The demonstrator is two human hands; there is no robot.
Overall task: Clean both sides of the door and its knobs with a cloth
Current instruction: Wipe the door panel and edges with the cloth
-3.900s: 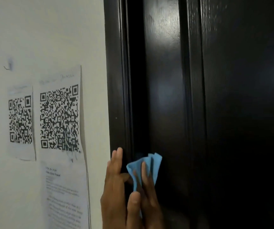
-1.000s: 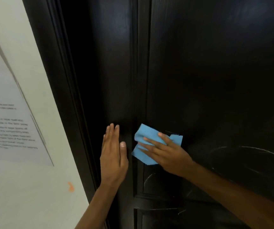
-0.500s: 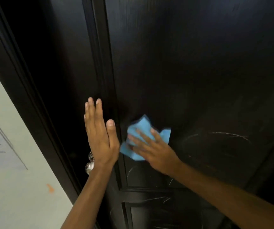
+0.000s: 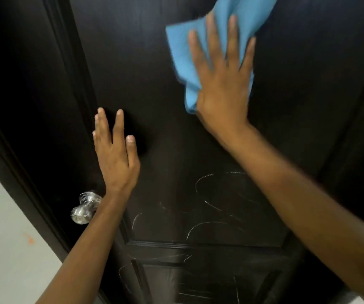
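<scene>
Flat-fingered, the right hand (image 4: 221, 84) presses the blue cloth (image 4: 209, 40) against the door (image 4: 154, 62), high on the panel. Left hand (image 4: 115, 154) braces open-palmed near the edge, directly above the knob (image 4: 84, 209), which lies low-left of the cloth.

The flat dark door (image 4: 154, 62) panel gives free room in its middle and at upper left. At upper right the right hand (image 4: 220, 84) presses the blue cloth (image 4: 183, 51) flat and covers that part. The left hand (image 4: 115, 154) lies open on the panel's left side. Below it, near the door edge, the silver knob (image 4: 82, 212) sticks out. Raised mouldings (image 4: 198, 245) cross the lower panel.
</scene>
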